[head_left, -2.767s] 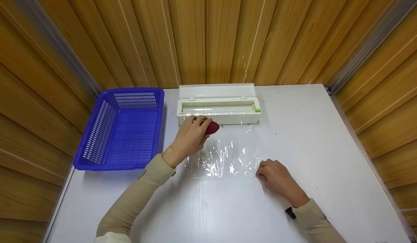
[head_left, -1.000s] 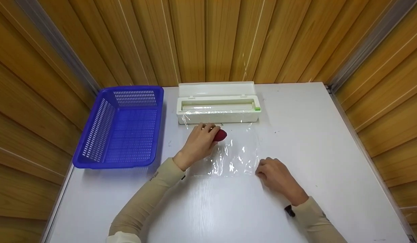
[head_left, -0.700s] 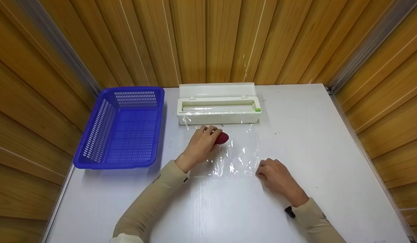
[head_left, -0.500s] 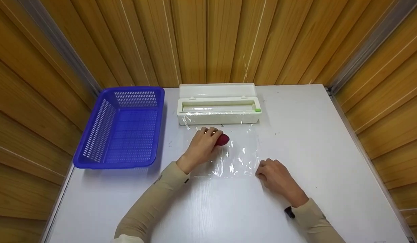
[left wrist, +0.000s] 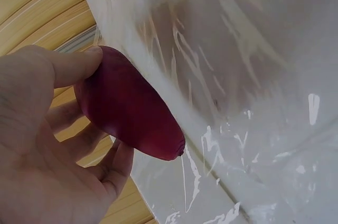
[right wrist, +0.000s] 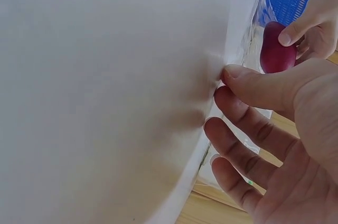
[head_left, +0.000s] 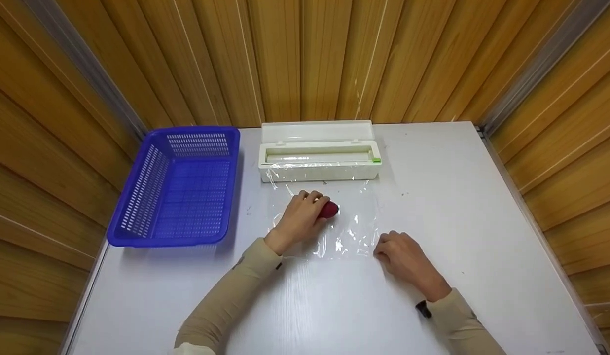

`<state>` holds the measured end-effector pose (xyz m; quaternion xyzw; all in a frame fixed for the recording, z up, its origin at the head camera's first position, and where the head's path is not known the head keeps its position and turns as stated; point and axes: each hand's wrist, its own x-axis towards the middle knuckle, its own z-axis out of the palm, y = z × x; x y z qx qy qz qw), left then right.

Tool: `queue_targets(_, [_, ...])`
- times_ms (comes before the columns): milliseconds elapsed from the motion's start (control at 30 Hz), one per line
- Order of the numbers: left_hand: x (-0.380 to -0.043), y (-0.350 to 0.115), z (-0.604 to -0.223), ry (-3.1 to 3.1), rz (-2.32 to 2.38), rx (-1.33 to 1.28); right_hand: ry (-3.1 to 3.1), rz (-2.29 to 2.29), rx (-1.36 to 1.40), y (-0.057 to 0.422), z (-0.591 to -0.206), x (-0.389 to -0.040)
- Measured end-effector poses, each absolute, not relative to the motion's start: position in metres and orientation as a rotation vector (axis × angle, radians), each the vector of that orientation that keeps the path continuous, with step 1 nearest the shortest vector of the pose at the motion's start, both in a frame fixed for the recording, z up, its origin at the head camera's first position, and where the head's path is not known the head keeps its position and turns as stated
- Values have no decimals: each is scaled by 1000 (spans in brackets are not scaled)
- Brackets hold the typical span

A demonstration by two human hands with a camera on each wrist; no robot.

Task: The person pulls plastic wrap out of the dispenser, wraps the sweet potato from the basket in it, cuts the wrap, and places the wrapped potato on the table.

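Observation:
My left hand (head_left: pixel 300 217) holds a dark red, mango-shaped fruit (left wrist: pixel 132 110) between thumb and fingers. In the left wrist view its narrow end points away from the palm. The fruit is low over a sheet of clear cling film (head_left: pixel 354 231) spread on the table. That film runs out from a white cling film dispenser (head_left: pixel 319 172) whose lid stands up at the back. At the film's near right corner, my right hand (head_left: pixel 402 256) pinches the edge with thumb and forefinger. Its other fingertips rest at the table in the right wrist view.
A blue plastic basket (head_left: pixel 233 197) with slotted sides stands on the left of the white table (head_left: pixel 457 197). A green slider (head_left: pixel 376 160) sits at the dispenser's right end. Wood-patterned walls (head_left: pixel 324 59) enclose the table at the back and sides.
My left hand has brought the fruit from the dispenser's front toward me and to the right, over the middle of the film. The right hand has stayed at the film's corner.

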<state>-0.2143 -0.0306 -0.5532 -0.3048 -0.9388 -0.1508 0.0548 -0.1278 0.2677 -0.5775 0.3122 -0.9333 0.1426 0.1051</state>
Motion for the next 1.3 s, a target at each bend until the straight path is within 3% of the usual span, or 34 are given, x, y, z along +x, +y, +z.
queue_targets(1300, [-215, -21, -564, -2895, -471, -920, -2776, 427, 911, 268, -576, -128])
